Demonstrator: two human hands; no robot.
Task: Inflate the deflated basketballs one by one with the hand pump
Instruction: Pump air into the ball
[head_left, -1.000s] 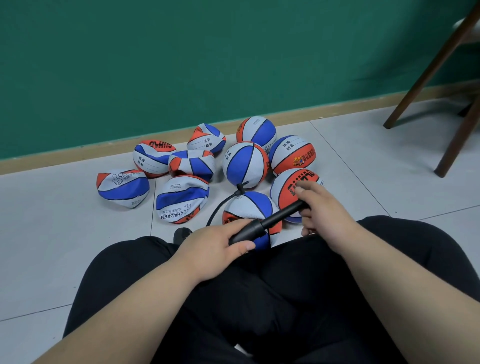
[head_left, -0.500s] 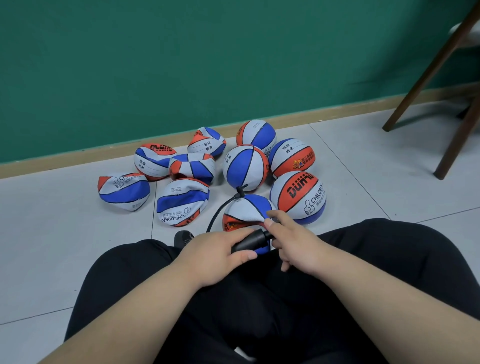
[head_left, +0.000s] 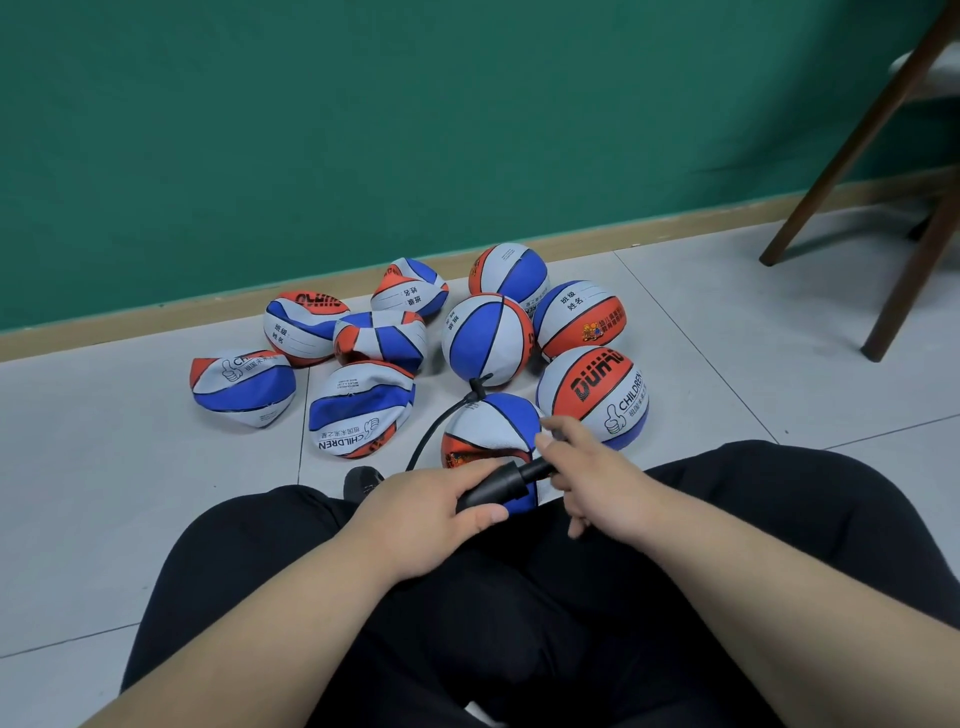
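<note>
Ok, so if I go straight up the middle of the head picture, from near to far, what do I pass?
You pass trousers → pump → dented ball → round blue-white ball → back ball → skirting → green wall.

Hand pump (head_left: 501, 486) before nearest ball (head_left: 491, 426), crumpled balls (head_left: 361, 410) left, round balls (head_left: 595, 397) right, wall (head_left: 415, 104) behind.

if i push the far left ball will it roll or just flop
Probably flops or slides: the far-left ball is caved in to a creased wedge, not round. It likely feels soft and bends when lifted, as its panels are folded. It looks light, being an empty skin.
</note>
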